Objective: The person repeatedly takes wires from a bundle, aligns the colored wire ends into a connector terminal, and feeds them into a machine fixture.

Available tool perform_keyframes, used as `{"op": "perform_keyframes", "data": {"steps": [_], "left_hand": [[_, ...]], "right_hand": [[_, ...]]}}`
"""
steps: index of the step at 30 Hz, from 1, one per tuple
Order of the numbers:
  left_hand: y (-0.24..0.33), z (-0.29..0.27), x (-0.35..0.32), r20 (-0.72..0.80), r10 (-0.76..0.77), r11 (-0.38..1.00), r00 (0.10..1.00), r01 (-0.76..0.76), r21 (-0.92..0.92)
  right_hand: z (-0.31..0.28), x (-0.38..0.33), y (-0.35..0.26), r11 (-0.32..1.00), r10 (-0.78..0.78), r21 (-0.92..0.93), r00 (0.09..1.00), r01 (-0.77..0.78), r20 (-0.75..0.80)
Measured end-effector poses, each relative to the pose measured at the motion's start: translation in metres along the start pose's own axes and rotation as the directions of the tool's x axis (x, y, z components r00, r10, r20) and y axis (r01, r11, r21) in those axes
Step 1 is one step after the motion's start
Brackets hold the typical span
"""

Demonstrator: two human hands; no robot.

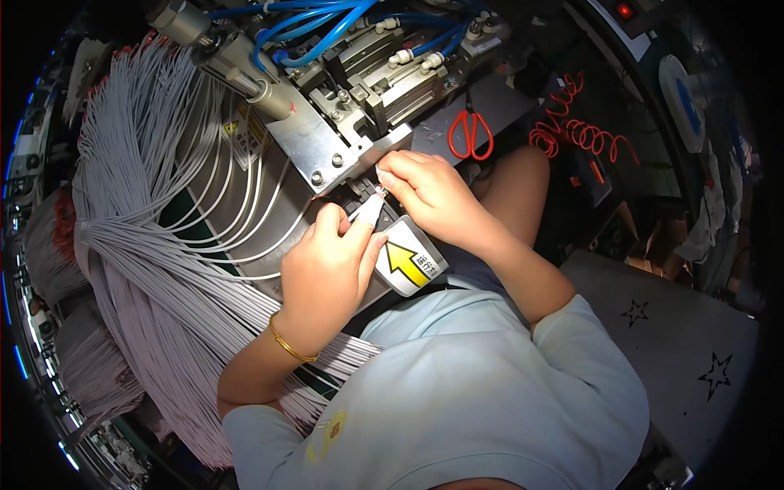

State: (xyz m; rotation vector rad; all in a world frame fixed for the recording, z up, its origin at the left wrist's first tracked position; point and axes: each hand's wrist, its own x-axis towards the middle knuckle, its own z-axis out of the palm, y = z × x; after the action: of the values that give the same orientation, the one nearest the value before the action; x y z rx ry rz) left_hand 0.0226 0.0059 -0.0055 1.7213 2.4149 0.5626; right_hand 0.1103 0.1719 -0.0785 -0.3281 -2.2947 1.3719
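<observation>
Cable bundle (188,302): grey-white, many strands, gathered at a neck; spread along the left side, with loose cables curving toward the machine.
Pneumatic machine (306,143): bare metal, bolted block at the front; stood just beyond both hands.
Blue air hoses (331,49): looped over the machine's top.
Coiled hose (545,140): red; lay at the upper right, well apart from the work.
Right hand (429,192): mostly closed, fingers curled, thumb and forefinger at the front block; whether they gripped the wires could not be told.
Left hand (322,261): nearly closed, thumb and forefinger pinched on a cable.
Arrow plate (404,265): white, yellow arrow; set below the right hand, beside the left thumb.
Scissors (471,131): red handles; rested beyond the right hand.
Bangle (292,343): gold-coloured, around the left wrist.
Held cable (372,208): white sheath; lay between the hands, its end angled up toward the right fingertips.
Coloured wires (381,191): bared at the cable's tip, just beside the right thumb.
</observation>
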Motion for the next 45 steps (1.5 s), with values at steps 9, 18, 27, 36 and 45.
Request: {"op": "perform_keyframes", "data": {"steps": [9,18,27,36,45], "left_hand": [[-0.004,0.004,0.008,-0.018,0.054,0.997,0.998,-0.053,0.057],[0.006,-0.028,-0.052,0.778,0.271,0.954,0.567,-0.263,-0.141],[-0.017,-0.015,0.003,0.262,-0.09,0.751,0.961,0.239,-0.616],[-0.033,-0.015,0.007,0.35,-0.231,0.577,0.908,0.417,-0.703],[-0.029,-0.017,0.006,0.124,-0.142,0.738,0.982,0.188,-0.648]], "right_hand": [[-0.006,0.001,0.002,0.991,0.091,0.083,0.988,-0.102,0.126],[-0.004,-0.008,-0.009,0.948,0.209,0.273,0.968,-0.165,-0.141],[-0.001,-0.011,-0.025,0.93,0.193,0.347,0.965,-0.122,-0.178],[-0.002,-0.001,-0.034,0.964,-0.266,0.011,0.963,0.267,-0.051],[-0.004,-0.007,-0.038,0.957,-0.122,0.27,0.992,0.111,0.027]]}}
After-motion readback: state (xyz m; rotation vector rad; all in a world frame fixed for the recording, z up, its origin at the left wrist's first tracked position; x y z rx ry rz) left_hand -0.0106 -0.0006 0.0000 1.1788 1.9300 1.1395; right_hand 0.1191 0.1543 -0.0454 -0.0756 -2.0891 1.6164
